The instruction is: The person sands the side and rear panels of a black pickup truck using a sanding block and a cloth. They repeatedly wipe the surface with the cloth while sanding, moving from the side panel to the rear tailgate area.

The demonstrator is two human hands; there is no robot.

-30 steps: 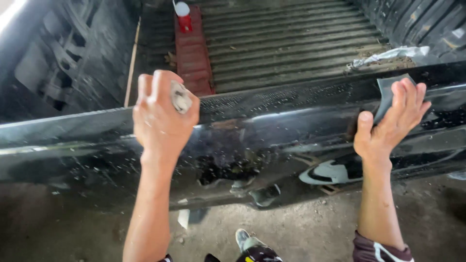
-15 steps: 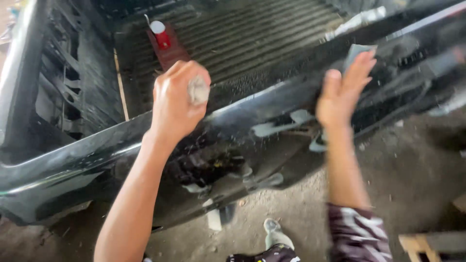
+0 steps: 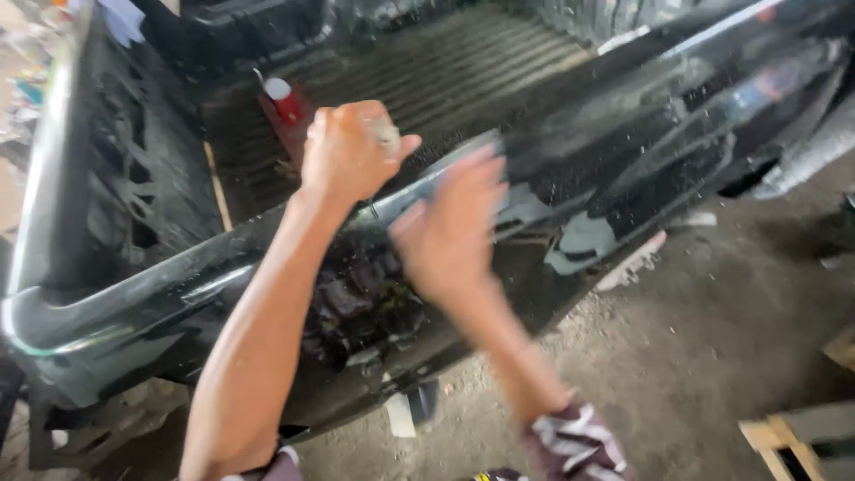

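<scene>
My left hand (image 3: pixel 346 153) is closed around a small pale grey object (image 3: pixel 386 134), held just above the top edge of a black, scratched truck tailgate (image 3: pixel 623 169). My right hand (image 3: pixel 448 233) is blurred by motion just below and right of the left hand, against the tailgate's outer face. Its fingers lie flat, and a grey sheet (image 3: pixel 485 158) shows faintly at the fingertips. The two hands are close together, almost overlapping.
The ribbed truck bed (image 3: pixel 463 71) lies behind the tailgate, with a red can with a white cap (image 3: pixel 282 98) and a wooden stick (image 3: pixel 216 187) in it. The ground below is dusty concrete (image 3: pixel 712 338). A wooden pallet corner (image 3: pixel 793 436) is at the lower right.
The view has swung left and tilted. My right hand has swept left along the tailgate with the grey sheet, ending next to my left hand, which keeps its grip on the pale object.
</scene>
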